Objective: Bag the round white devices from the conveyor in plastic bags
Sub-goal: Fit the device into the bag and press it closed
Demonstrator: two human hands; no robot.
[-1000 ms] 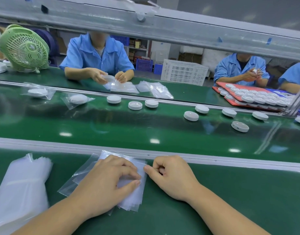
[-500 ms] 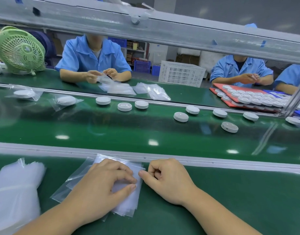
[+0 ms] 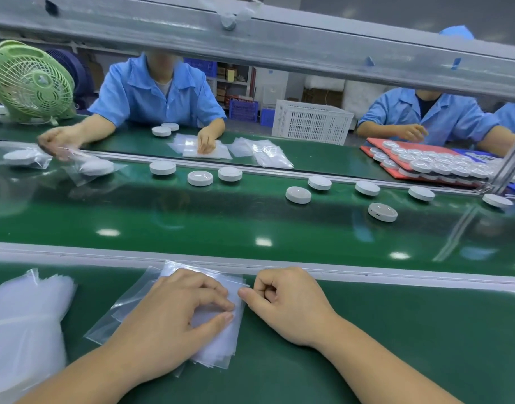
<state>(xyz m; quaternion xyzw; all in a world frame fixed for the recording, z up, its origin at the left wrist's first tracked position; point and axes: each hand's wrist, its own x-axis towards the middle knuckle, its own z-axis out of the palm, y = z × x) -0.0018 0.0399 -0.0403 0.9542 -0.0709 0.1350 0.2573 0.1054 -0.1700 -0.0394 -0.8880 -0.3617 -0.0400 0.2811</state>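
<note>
A stack of clear plastic bags (image 3: 218,345) lies on the green bench in front of me. My left hand (image 3: 171,322) rests palm-down on the stack, thumb and forefinger tips pinching its top bag near the right edge. My right hand (image 3: 288,304) sits beside the stack with fingers curled, its thumb tip touching the bags' right edge. Several round white devices lie apart on the conveyor (image 3: 250,223) beyond, the nearest ones being a device (image 3: 298,195) and another device (image 3: 382,212). Two bagged devices (image 3: 96,168) lie at the belt's far left.
A loose heap of bags (image 3: 23,316) lies at my left. A metal rail (image 3: 367,277) separates bench and belt; a beam (image 3: 279,39) crosses overhead. Opposite sit people in blue, a green fan (image 3: 32,83), a white crate (image 3: 311,121) and red trays of devices (image 3: 425,163).
The devices on the belt have drifted left. The person opposite has reached an arm out to the belt's far edge. My hands have stayed on the bag stack.
</note>
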